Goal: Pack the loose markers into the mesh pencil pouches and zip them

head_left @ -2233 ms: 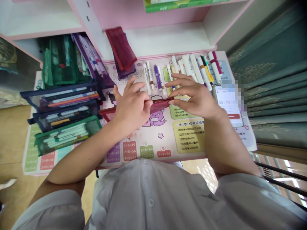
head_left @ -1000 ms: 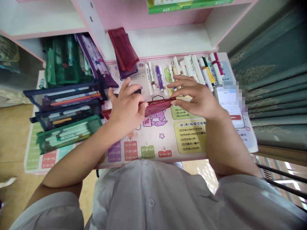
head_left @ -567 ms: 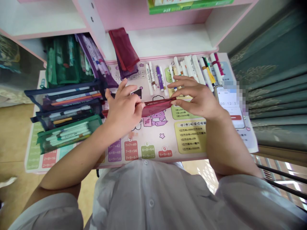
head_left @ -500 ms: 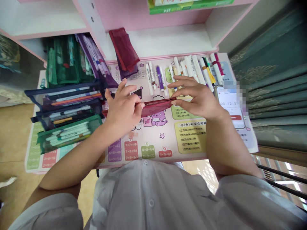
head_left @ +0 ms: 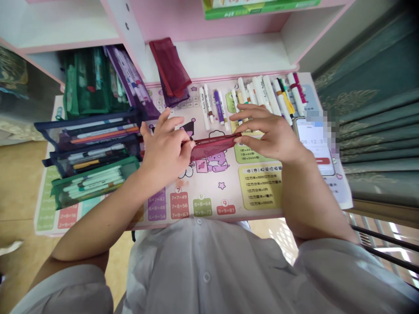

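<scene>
A dark red mesh zip pouch [head_left: 212, 147] is stretched sideways between my hands, above the printed desk mat. My left hand [head_left: 168, 146] pinches its upper edge with thumb and forefinger, the other fingers raised. At the pouch's right end, my right hand [head_left: 262, 131] grips the corner between thumb and fingers. The left end of the pouch is hidden behind my left hand. Behind the pouch lie several markers, among them a purple marker [head_left: 218, 107], and a row of white markers [head_left: 262, 93] sits just beyond my right hand.
Filled mesh pouches stand at the left: a green pouch [head_left: 98, 181], a navy pouch [head_left: 94, 131] and a purple pouch [head_left: 131, 83]. Flat red pouches [head_left: 170, 67] lie against the shelf [head_left: 222, 52]. A phone [head_left: 316, 148] showing a timer rests at the right.
My left hand has shifted slightly left along the pouch's upper edge, still pinching. My right hand holds its end almost unmoved.
</scene>
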The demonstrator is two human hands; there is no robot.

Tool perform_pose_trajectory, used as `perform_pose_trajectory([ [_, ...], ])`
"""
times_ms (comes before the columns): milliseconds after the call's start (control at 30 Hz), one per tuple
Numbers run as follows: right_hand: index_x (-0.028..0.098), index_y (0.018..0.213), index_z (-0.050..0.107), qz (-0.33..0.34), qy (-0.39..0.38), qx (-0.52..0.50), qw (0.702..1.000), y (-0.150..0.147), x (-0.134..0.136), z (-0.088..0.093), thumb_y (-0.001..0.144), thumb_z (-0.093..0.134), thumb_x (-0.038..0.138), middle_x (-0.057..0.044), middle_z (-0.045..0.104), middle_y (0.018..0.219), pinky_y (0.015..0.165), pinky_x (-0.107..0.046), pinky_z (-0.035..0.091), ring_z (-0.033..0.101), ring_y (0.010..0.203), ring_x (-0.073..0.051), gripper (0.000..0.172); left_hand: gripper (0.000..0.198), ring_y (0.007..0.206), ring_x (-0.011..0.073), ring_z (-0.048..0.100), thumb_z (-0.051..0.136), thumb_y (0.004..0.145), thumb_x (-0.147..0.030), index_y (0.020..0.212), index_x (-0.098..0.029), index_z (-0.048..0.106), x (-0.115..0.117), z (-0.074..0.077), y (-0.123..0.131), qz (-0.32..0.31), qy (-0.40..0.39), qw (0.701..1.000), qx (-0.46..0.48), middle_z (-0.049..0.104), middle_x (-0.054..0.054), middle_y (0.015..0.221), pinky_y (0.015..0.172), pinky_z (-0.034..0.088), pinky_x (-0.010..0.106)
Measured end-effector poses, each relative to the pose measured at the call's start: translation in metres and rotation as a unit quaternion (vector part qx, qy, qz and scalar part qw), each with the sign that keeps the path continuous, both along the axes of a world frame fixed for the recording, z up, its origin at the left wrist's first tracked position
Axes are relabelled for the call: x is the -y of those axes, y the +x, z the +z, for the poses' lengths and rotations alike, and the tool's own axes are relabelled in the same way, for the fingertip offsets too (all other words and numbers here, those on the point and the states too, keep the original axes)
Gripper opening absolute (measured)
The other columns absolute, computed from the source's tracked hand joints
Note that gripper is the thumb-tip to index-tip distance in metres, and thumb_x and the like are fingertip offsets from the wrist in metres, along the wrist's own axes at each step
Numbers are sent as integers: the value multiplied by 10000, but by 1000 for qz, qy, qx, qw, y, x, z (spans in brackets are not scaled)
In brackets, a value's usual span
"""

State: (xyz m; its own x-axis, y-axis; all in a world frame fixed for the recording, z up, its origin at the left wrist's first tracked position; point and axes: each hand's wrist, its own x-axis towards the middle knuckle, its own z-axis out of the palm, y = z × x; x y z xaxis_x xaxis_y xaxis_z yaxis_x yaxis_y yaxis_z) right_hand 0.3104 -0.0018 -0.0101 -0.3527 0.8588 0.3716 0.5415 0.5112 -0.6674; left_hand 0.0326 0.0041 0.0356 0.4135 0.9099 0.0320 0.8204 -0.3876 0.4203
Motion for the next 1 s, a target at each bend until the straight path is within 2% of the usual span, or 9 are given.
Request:
perform_pose_trajectory([
  [167,307,870,741,3,7,1,1000,1,0,-1,817,746,310,12,733,1181,1141,-617,419,556,1341,-329,53,154,1502,382,320,589,895,-226,757,-247,654,1,0,-2,5,-4,1000,-4,601,53,1405,1190,151,777],
  [300,302,868,741,3,13,-1,1000,1,0,-2,816,741,286,10,732,1174,1134,-619,424,562,1334,-329,54,144,1504,378,320,587,895,-228,772,-248,661,1,-1,-3,2,1,1000,-3,604,43,1399,1209,188,741],
  [1000,329,890,748,9,5,-3,1000,2,-1,-3,808,751,288,24,728,1191,1155,-620,411,559,1339,-322,92,175,1500,363,329,582,902,-245,736,-239,635,1,0,-10,7,11,1000,-20,605,51,1403,1201,160,744],
])
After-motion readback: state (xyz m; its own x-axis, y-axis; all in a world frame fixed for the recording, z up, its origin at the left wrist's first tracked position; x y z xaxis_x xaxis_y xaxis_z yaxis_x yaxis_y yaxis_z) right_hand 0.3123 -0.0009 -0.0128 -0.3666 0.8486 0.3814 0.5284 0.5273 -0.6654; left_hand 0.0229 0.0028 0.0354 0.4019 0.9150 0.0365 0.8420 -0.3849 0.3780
